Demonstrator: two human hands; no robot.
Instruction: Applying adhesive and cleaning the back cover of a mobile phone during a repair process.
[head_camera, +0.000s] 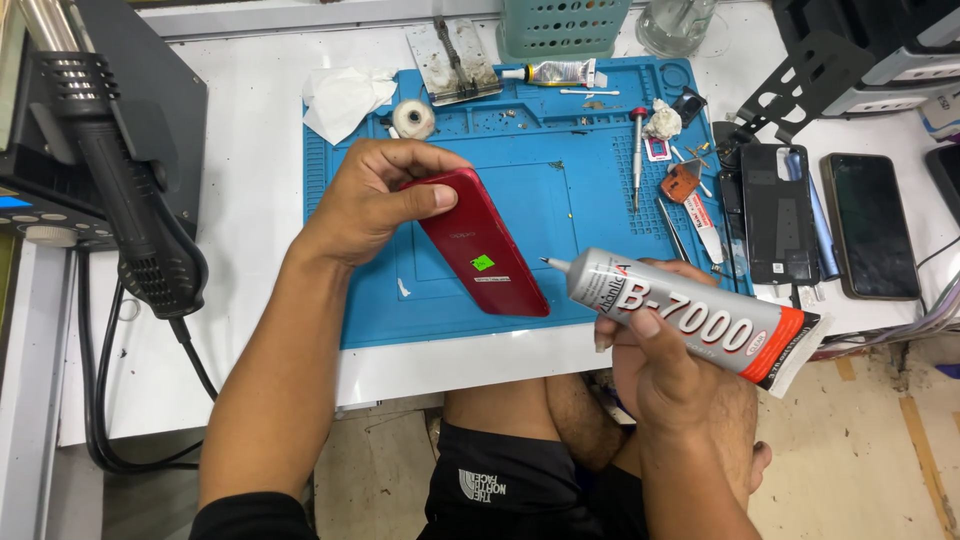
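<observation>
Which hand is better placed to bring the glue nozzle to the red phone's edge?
Right, probably. The right hand holds the glue tube, nozzle aimed at the red phone. The left hand is busy gripping that phone over the blue mat.

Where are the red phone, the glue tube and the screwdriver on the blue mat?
red phone (487, 250): head view, middle of its glossy back.
glue tube (690, 312): head view, middle of its grey body.
screwdriver (637, 160): head view, middle of its metal shaft.
</observation>
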